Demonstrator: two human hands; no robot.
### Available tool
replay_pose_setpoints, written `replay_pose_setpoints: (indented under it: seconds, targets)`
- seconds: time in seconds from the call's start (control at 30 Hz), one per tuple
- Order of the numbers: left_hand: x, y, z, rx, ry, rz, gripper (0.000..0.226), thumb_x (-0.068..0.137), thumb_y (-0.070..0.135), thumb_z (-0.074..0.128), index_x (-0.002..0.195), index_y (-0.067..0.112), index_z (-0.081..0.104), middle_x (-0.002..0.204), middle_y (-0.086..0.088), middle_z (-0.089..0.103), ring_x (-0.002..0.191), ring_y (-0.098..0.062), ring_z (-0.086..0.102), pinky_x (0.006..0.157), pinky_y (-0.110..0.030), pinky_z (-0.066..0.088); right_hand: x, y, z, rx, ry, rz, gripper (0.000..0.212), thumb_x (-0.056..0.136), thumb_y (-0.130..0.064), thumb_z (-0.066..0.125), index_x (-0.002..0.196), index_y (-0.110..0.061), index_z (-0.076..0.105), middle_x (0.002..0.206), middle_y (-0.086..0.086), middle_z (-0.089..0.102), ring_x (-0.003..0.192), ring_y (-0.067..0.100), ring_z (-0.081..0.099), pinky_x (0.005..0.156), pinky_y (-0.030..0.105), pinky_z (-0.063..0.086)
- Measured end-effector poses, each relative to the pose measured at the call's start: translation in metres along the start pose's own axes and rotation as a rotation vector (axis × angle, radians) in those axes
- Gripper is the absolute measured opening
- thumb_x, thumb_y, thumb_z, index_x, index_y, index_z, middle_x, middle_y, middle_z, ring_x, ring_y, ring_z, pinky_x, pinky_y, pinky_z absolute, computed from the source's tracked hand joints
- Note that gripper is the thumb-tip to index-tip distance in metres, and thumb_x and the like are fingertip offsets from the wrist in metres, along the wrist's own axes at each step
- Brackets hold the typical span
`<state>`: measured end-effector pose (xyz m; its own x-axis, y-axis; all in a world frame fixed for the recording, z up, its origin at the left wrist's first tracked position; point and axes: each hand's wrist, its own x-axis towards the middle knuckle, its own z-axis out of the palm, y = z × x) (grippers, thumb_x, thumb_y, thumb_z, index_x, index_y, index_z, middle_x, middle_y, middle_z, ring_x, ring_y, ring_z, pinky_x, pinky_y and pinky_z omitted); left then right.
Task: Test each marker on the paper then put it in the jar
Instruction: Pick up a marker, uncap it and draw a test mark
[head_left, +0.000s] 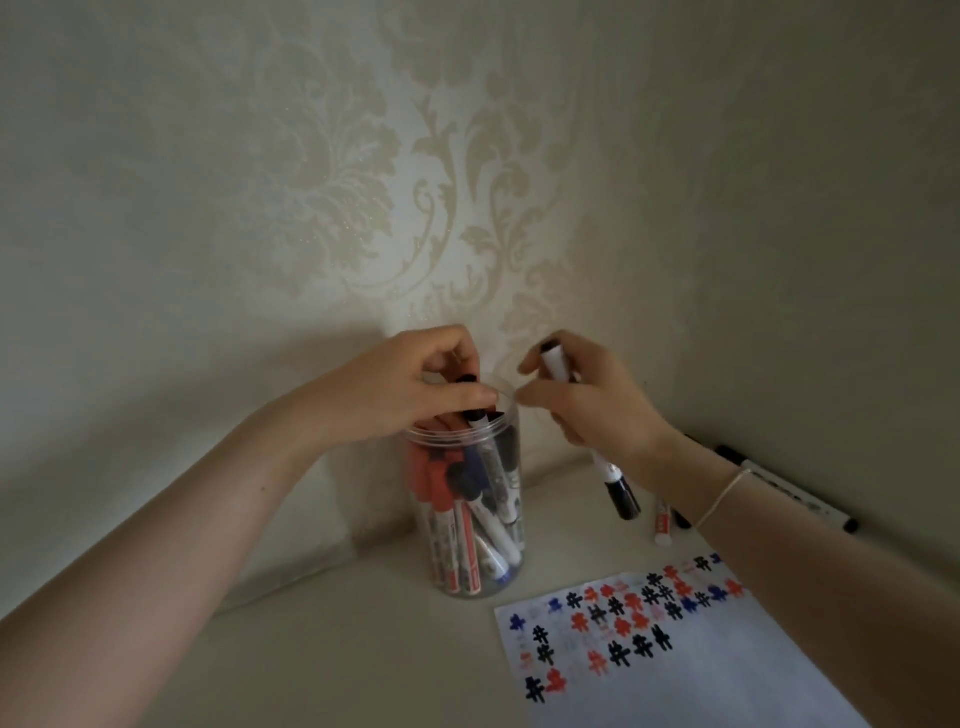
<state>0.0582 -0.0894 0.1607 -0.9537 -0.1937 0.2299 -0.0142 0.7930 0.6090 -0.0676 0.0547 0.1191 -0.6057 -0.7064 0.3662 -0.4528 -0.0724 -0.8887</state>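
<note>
Clear plastic jar (470, 519) brims with markers as the left hand (415, 387) pinches one at its rim. The right hand (587, 400) grips a black-capped marker (613, 480); crowding could jam the drop or tip the jar.

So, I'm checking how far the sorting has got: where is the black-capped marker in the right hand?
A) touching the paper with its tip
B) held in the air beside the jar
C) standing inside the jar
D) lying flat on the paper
B: the right hand grips the black-capped marker in the air beside the jar, clear of the paper.
</note>
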Motion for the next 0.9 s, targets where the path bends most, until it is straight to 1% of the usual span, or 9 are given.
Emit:
replay_pose_setpoints:
  seconds: [0.13,0.2,0.27,0.33,0.43,0.53,0.63,0.8,0.9]
  targets:
    - [0.007,0.004,-0.011,-0.021,-0.115,-0.077,0.028,0.074,0.038,0.074,0.090,0.017,0.064,0.086,0.000,0.074,0.082,-0.015,0.071,0.075,-0.028,0.055,0.004,-0.023,0.006,-0.085,-0.189,0.026,0.016,0.080,-0.010,0.068,0.093,-0.003,0.064,0.036,-0.016,0.045,0.030,0.000,0.040,0.035,0.010,0.027]
    - [0.008,0.001,-0.021,0.016,-0.191,-0.158,0.025,0.076,0.023,0.077,0.094,0.015,0.063,0.090,0.000,0.074,0.085,-0.014,0.071,0.074,-0.025,0.054,0.009,-0.031,0.008,-0.130,-0.230,0.034,0.016,0.080,-0.007,0.068,0.091,0.004,0.064,0.039,-0.013,0.045,0.030,0.000,0.040,0.034,0.008,0.026]
    - [0.011,0.000,-0.028,0.199,-0.263,-0.162,0.022,0.075,0.015,0.078,0.094,0.014,0.066,0.091,-0.001,0.073,0.087,-0.016,0.069,0.077,-0.029,0.055,0.013,-0.036,0.010,-0.248,-0.306,0.035,0.016,0.078,-0.012,0.073,0.079,0.001,0.063,0.046,-0.009,0.047,0.032,0.000,0.040,0.036,0.010,0.028]
    - [0.016,0.003,-0.028,0.304,-0.369,-0.152,0.011,0.077,0.013,0.074,0.087,0.017,0.073,0.084,0.002,0.073,0.079,-0.011,0.068,0.077,-0.028,0.053,0.016,-0.041,0.013,-0.383,-0.378,0.014,0.022,0.075,-0.019,0.076,0.075,-0.001,0.063,0.052,-0.008,0.051,0.036,-0.002,0.044,0.039,0.011,0.033]
    - [0.026,0.013,-0.028,0.351,-0.519,-0.229,0.017,0.074,0.019,0.077,0.065,0.033,0.074,0.066,0.016,0.069,0.064,0.005,0.060,0.066,-0.011,0.044,0.018,-0.046,0.012,-0.471,-0.389,-0.028,0.021,0.075,-0.018,0.073,0.074,-0.002,0.061,0.058,0.000,0.056,0.041,0.002,0.050,0.045,0.015,0.041]
    - [0.039,0.017,-0.029,0.438,-0.646,-0.318,0.009,0.072,0.030,0.080,0.080,0.028,0.078,0.080,0.013,0.074,0.078,0.001,0.064,0.075,-0.014,0.044,0.018,-0.047,0.010,-0.554,-0.378,-0.048,0.014,0.076,-0.016,0.067,0.070,-0.010,0.057,0.052,-0.001,0.058,0.041,0.009,0.055,0.044,0.017,0.042]
    - [0.049,0.024,-0.022,0.567,-0.707,-0.325,0.012,0.068,0.036,0.082,0.075,0.028,0.076,0.075,0.011,0.072,0.079,-0.006,0.065,0.074,-0.021,0.048,0.017,-0.046,0.009,-0.582,-0.414,-0.032,0.010,0.079,-0.015,0.066,0.074,-0.014,0.057,0.048,-0.004,0.060,0.039,0.010,0.058,0.041,0.014,0.041]
    - [0.058,0.031,-0.007,0.767,-0.791,-0.302,0.053,0.067,0.044,0.081,0.115,0.030,0.063,0.108,0.008,0.067,0.101,-0.015,0.064,0.093,-0.034,0.052,0.023,-0.045,0.006,-0.608,-0.470,0.013,0.010,0.078,-0.021,0.064,0.080,-0.011,0.063,0.069,0.012,0.071,0.047,0.013,0.062,0.052,0.023,0.042]
    - [0.052,0.035,-0.009,0.764,-0.774,-0.291,0.050,0.072,0.046,0.076,0.116,0.026,0.062,0.106,0.010,0.065,0.100,-0.010,0.061,0.092,-0.026,0.050,0.025,-0.047,0.006,-0.599,-0.484,0.052,0.012,0.076,-0.020,0.063,0.080,-0.009,0.063,0.074,0.016,0.071,0.050,0.020,0.059,0.051,0.029,0.038]
